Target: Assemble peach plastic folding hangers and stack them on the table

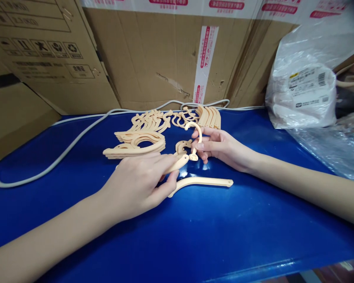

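Between the thumb and fingers of my left hand (144, 179) is a cream plastic hanger arm (178, 164), its holed end pointing right. My right hand (220, 146) pinches a cream hanger hook (200, 135) upright, curved end up. The hook's round base sits right by the holed end of the arm; I cannot tell whether they touch. A second hanger arm (206, 181) lies on the blue table (212, 236) just in front, its left end partly behind my left thumb. Behind my hands lies a small curved piece (183, 147).
At the back left is a stack of assembled-looking hangers (135, 147). Behind it lie several loose hooks (153, 120) and a row of arms (211, 116). A white cable (85, 145) crosses the left side. Cardboard boxes (153, 59) stand behind; a plastic bag (303, 90) sits at right.
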Available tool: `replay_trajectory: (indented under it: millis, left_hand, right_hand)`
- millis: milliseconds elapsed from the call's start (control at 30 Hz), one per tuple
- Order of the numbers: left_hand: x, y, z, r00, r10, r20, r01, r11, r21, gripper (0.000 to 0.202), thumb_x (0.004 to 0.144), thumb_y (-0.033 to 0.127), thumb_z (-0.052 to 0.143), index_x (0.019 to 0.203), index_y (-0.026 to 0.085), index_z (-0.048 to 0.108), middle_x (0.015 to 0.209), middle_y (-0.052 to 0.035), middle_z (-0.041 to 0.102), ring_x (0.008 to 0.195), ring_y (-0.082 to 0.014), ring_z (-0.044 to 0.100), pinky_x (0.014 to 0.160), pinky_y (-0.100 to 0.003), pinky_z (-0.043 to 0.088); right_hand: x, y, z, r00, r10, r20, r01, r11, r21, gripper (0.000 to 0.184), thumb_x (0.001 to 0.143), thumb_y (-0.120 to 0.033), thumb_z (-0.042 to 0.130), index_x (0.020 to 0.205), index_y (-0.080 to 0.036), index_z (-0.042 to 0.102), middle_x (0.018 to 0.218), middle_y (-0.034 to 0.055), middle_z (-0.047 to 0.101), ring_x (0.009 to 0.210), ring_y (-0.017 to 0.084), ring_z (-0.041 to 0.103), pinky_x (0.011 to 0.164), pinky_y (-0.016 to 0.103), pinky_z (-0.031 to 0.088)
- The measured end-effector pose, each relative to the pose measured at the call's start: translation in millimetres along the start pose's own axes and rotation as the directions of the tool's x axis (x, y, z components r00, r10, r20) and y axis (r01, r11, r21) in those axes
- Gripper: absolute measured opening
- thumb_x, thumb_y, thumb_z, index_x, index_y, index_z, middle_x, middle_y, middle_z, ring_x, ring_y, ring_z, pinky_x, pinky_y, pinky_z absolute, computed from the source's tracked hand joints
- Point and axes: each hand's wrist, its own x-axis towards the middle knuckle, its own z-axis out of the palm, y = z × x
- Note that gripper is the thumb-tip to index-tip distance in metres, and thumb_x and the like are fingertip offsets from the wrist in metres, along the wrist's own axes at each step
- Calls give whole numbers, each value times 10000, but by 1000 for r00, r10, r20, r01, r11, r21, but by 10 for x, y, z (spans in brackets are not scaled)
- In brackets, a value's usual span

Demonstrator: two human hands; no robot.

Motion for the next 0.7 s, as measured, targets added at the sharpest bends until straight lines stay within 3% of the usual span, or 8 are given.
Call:
replay_trajectory:
  millis: [167, 367, 700]
  left_hand:
    - [12, -7, 8, 999, 42, 15, -43, 999, 11, 237, 1001, 222, 417, 800, 186, 537, 683, 19, 501, 634, -155, 471, 598, -296, 308]
    - [20, -10, 8, 996, 81, 43, -83, 995, 50, 239, 1043, 217, 365, 1054, 150, 594, 865, -32, 648, 785, -204, 566, 728, -324, 416]
    - [55, 14, 15, 976, 215, -30, -208, 967, 144, 249, 1048, 186, 363, 1051, 105, 599, 861, -60, 660, 770, -213, 562, 725, -327, 425]
  right_hand:
    - [0, -15, -7, 1000, 6, 19, -6, 1000, 3, 355, 716, -243, 855, 867, -175, 542, 732, -37, 667, 560, 58, 596, 534, 169, 545]
    - [18, 5, -57, 999, 19, 46, -19, 1000, 18, 348, 749, -222, 829, 964, -175, 560, 726, -37, 683, 563, 60, 598, 540, 170, 542]
    - [10, 26, -54, 998, 8, 62, -5, 999, -48, 334, 729, -207, 829, 1015, -158, 663, 854, -6, 691, 635, 72, 605, 565, 184, 527]
